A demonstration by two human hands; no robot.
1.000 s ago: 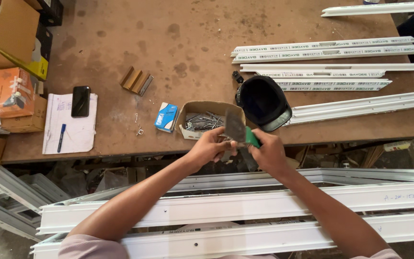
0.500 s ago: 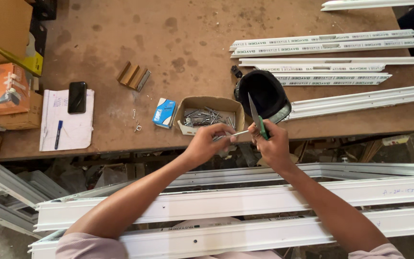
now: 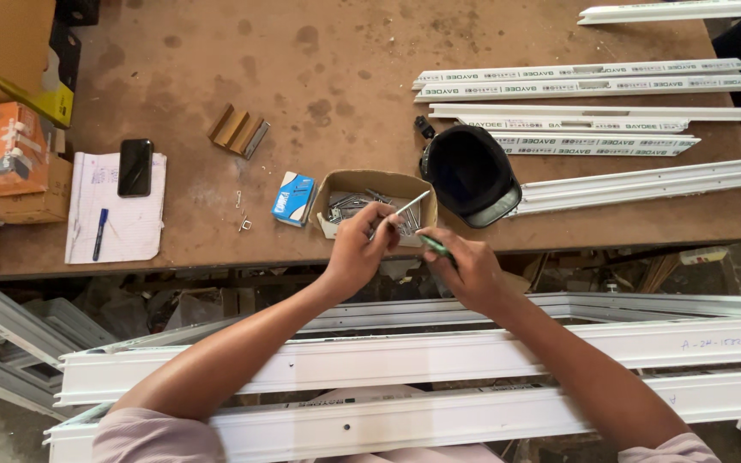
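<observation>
One long screw [image 3: 406, 208] pinched in the left hand [image 3: 355, 253] above the cardboard screw box [image 3: 369, 182], right hand [image 3: 472, 273] grasping a green-handled tool [image 3: 433, 247]; white frame [image 3: 405, 360] at bottom not yet fastened

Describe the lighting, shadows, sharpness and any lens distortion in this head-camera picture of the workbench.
Head view: even, soft daylight, no harsh glare; the brown table shows only faint shadows beside the small cardboard box and black cap. Left hand and right hand are fairly sharp, with slight blur at the thin rod. White frame profiles bow slightly, suggesting wide-angle distortion.
</observation>
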